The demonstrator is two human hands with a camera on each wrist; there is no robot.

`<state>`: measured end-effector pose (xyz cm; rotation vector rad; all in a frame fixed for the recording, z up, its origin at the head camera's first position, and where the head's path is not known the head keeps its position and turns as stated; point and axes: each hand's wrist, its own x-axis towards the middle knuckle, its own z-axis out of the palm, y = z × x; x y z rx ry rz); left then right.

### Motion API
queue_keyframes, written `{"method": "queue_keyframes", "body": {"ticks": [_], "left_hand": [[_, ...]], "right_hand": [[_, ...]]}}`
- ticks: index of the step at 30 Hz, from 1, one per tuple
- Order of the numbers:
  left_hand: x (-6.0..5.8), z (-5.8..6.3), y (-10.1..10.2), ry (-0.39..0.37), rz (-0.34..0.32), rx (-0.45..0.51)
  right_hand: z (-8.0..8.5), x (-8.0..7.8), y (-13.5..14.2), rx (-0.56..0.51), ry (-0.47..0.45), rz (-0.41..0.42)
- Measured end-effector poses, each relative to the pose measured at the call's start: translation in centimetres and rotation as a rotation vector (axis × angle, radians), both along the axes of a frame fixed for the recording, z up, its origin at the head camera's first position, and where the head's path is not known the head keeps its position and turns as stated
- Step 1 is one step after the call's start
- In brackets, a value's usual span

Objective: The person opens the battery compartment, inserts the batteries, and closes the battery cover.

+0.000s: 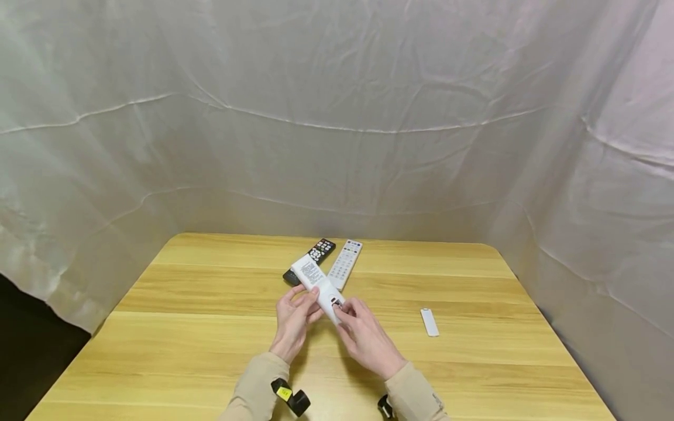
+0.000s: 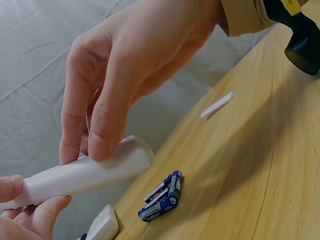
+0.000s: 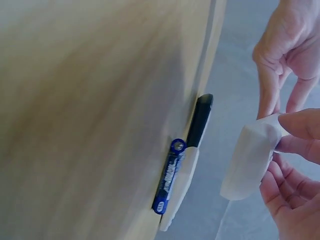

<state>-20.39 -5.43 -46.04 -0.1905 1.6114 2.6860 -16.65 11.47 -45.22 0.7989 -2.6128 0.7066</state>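
Note:
A white remote control (image 1: 316, 286) is held back side up, its battery compartment (image 1: 336, 302) uncovered near the lower end. My left hand (image 1: 295, 318) grips it along its side, thumb on top and fingers beneath. My right hand (image 1: 365, 339) has its thumb and fingers around the compartment end; in the left wrist view this hand (image 2: 130, 65) reaches down onto the remote (image 2: 85, 175). What lies between its fingertips is hidden. Blue batteries (image 2: 162, 197) lie on the table below the remote; the hands hide them in the head view. The white battery cover (image 1: 429, 322) lies right of my right hand.
Behind the held remote, a black remote (image 1: 325, 248) and a second white remote (image 1: 346, 263) lie buttons up on the wooden table (image 1: 210, 292). Grey curtains (image 1: 337, 169) hang close around the table's back and sides.

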Motion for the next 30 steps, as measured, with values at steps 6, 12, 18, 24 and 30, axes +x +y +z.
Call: {"method": "queue_keyframes", "body": {"ticks": [6, 12, 18, 24, 30], "left_hand": [[0.1, -0.1, 0.0, -0.011, -0.011, -0.023], [0.2, -0.1, 0.0, -0.004, -0.025, -0.032], [0.2, -0.1, 0.1, 0.0, -0.036, -0.032], [0.2, -0.2, -0.1, -0.011, -0.034, -0.022], [0.2, -0.2, -0.2, -0.019, -0.031, -0.012]], "right_hand": [[0.1, 0.0, 0.1, -0.022, -0.039, -0.005], [0.4, -0.1, 0.3, -0.053, -0.068, 0.005], [0.8, -0.3, 0.8, -0.192, -0.099, 0.007], [0.8, -0.4, 1.3, -0.304, -0.075, -0.02], [0.7, -0.8, 1.8, -0.336, 0.059, -0.066]]}}
